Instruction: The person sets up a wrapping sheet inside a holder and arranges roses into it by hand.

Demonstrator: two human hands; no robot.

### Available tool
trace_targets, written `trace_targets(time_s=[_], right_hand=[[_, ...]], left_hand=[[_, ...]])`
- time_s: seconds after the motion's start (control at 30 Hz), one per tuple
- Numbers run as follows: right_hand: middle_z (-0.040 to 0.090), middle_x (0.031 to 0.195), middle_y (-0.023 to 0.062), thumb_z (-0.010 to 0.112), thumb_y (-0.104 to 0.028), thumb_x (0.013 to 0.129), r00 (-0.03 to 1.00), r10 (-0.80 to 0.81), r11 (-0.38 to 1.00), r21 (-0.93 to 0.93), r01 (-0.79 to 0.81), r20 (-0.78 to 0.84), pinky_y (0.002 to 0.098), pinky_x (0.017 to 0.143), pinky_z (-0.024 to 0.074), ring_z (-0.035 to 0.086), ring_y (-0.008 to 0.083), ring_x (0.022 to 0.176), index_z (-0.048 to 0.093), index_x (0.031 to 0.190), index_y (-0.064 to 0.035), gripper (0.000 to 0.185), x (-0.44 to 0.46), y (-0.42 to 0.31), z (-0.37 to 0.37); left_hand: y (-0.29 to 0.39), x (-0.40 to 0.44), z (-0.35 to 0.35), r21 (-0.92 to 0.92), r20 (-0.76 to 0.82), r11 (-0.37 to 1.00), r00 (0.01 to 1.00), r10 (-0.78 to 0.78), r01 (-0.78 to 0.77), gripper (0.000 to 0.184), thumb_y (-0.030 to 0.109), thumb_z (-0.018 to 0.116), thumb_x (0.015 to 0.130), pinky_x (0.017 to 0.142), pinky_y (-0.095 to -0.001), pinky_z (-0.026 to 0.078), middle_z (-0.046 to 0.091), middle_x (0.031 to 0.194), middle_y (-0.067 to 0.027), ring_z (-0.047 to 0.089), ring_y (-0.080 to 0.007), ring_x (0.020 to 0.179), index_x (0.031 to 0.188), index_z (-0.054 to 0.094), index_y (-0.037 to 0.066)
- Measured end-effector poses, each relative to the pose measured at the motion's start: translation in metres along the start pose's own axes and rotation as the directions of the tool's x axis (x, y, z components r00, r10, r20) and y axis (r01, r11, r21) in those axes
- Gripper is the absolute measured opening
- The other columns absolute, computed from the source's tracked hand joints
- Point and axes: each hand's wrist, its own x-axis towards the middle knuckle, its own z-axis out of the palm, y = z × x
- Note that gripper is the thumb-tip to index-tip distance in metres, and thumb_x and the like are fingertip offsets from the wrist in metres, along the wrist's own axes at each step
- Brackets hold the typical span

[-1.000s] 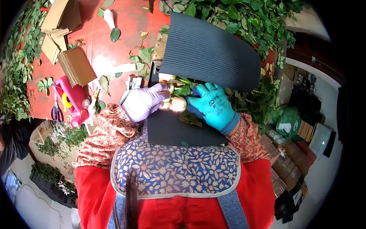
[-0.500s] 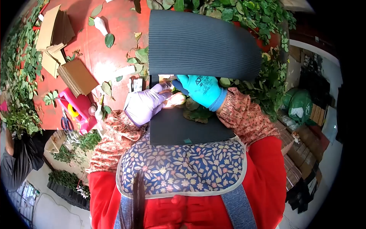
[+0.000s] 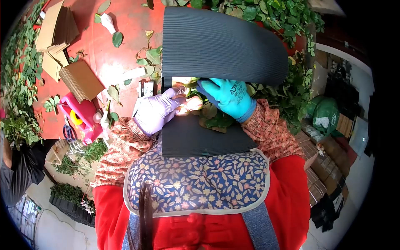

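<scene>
My left hand (image 3: 156, 112), in a lilac glove, has its fingers closed around pale pink rose heads (image 3: 191, 106), which lie on the lower part of a black ribbed mat (image 3: 208, 135). Just right of them, my right hand (image 3: 231, 98), in a teal glove with dark blue fingertips, pinches at the green rose stems; its fingertips are partly hidden. Another pale bloom (image 3: 180, 80) shows under the edge of the mat's raised upper flap (image 3: 221, 43). Green leaves (image 3: 216, 120) rest on the mat below my right hand.
Stacked cardboard pieces (image 3: 81, 80), a pink tape dispenser (image 3: 81, 114), scissors (image 3: 69, 128) and a white-netted bud (image 3: 107, 23) lie on the red table (image 3: 93, 46). Leafy cuttings (image 3: 279, 16) pile at the back and right. A person's dark sleeve (image 3: 18, 175) is at the far left.
My right hand has moved slightly right and down, so more of the stems and the bloom under the flap shows. My left hand stays at the rose heads. The view has shifted a little.
</scene>
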Motion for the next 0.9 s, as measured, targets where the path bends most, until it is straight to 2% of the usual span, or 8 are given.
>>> trace_targets(time_s=[0.1,0.17,0.3,0.33,0.4,0.53,0.77,0.9], right_hand=[[0.062,0.116,0.0074,0.073,-0.021,0.080,0.996,-0.047,0.997,0.061,0.042,0.078,0.0448,0.073,0.0510,0.063,0.0286,0.093,0.067,0.094,-0.0107,0.018,0.001,-0.003,-0.006],[0.060,0.118,0.0087,0.068,-0.023,0.080,0.945,0.028,0.999,-0.025,-0.021,0.326,0.0462,0.076,0.0532,0.064,0.0291,0.096,0.067,0.100,-0.0106,0.024,0.001,-0.005,-0.014],[0.063,0.111,0.0107,0.068,-0.027,0.081,0.926,0.067,0.998,-0.011,-0.068,0.372,0.0469,0.073,0.0538,0.066,0.0296,0.089,0.065,0.107,-0.0093,0.031,0.014,-0.013,-0.022],[0.063,0.111,0.0109,0.067,-0.029,0.083,0.866,0.197,0.978,-0.028,-0.207,0.459,0.0457,0.071,0.0527,0.065,0.0296,0.085,0.066,0.103,-0.0087,0.028,0.021,-0.017,-0.019],[0.064,0.110,0.0127,0.065,-0.029,0.087,0.989,0.122,0.981,-0.164,-0.107,0.088,0.0452,0.074,0.0525,0.065,0.0302,0.087,0.064,0.115,-0.0104,0.034,0.011,-0.010,0.012],[0.061,0.123,0.0146,0.060,-0.017,0.089,0.949,0.146,0.970,-0.228,-0.082,0.280,0.0500,0.091,0.0495,0.061,0.0340,0.109,0.055,0.140,-0.0197,0.052,0.018,-0.002,0.028],[0.055,0.135,0.0164,0.057,-0.010,0.089,0.989,0.045,0.983,-0.181,-0.019,0.138,0.0510,0.096,0.0472,0.057,0.0339,0.119,0.050,0.145,-0.0206,0.057,0.012,-0.005,0.027],[0.056,0.132,0.0167,0.057,-0.012,0.089,0.987,0.052,0.990,-0.141,-0.030,0.154,0.0510,0.095,0.0477,0.057,0.0339,0.117,0.052,0.143,-0.0187,0.055,0.014,0.003,0.025]], left_hand=[[0.001,0.002,-0.003,0.008,0.036,1.000,0.999,-0.006,0.006,0.036,0.004,0.068,0.082,0.077,-0.0315,0.057,0.062,0.129,-0.0060,0.069,-0.0247,0.098,0.117,0.067,0.011],[0.001,0.004,0.001,0.012,0.032,1.000,0.999,-0.006,0.006,0.036,0.003,0.069,0.082,0.078,-0.0315,0.057,0.062,0.129,-0.0062,0.069,-0.0249,0.099,0.117,0.067,0.010],[0.003,0.005,0.002,-0.040,0.019,0.999,1.000,-0.011,0.012,0.037,0.002,0.070,0.081,0.079,-0.0316,0.057,0.062,0.128,-0.0065,0.068,-0.0247,0.101,0.117,0.067,0.010],[0.002,0.005,0.002,-0.035,0.023,0.999,1.000,-0.007,0.008,0.037,0.002,0.070,0.081,0.079,-0.0316,0.057,0.062,0.128,-0.0065,0.068,-0.0247,0.101,0.117,0.067,0.010],[0.002,0.002,0.005,-0.011,-0.004,1.000,1.000,0.011,-0.011,0.037,0.001,0.070,0.081,0.079,-0.0311,0.057,0.062,0.128,-0.0062,0.069,-0.0243,0.100,0.117,0.067,0.010],[0.005,0.008,0.000,-0.020,-0.017,1.000,1.000,0.005,-0.006,0.034,0.003,0.067,0.083,0.076,-0.0328,0.057,0.063,0.124,-0.0074,0.068,-0.0259,0.093,0.115,0.068,0.012],[0.000,0.005,-0.005,-0.219,0.015,0.975,1.000,0.027,-0.023,0.038,0.003,0.070,0.083,0.086,-0.0348,0.055,0.060,0.129,-0.0114,0.066,-0.0292,0.106,0.121,0.066,0.008],[0.011,0.026,-0.006,0.033,-0.049,0.998,0.997,-0.054,0.056,0.032,0.016,0.066,0.089,0.077,-0.0362,0.056,0.056,0.131,-0.0097,0.068,-0.0268,0.093,0.120,0.067,0.012]])
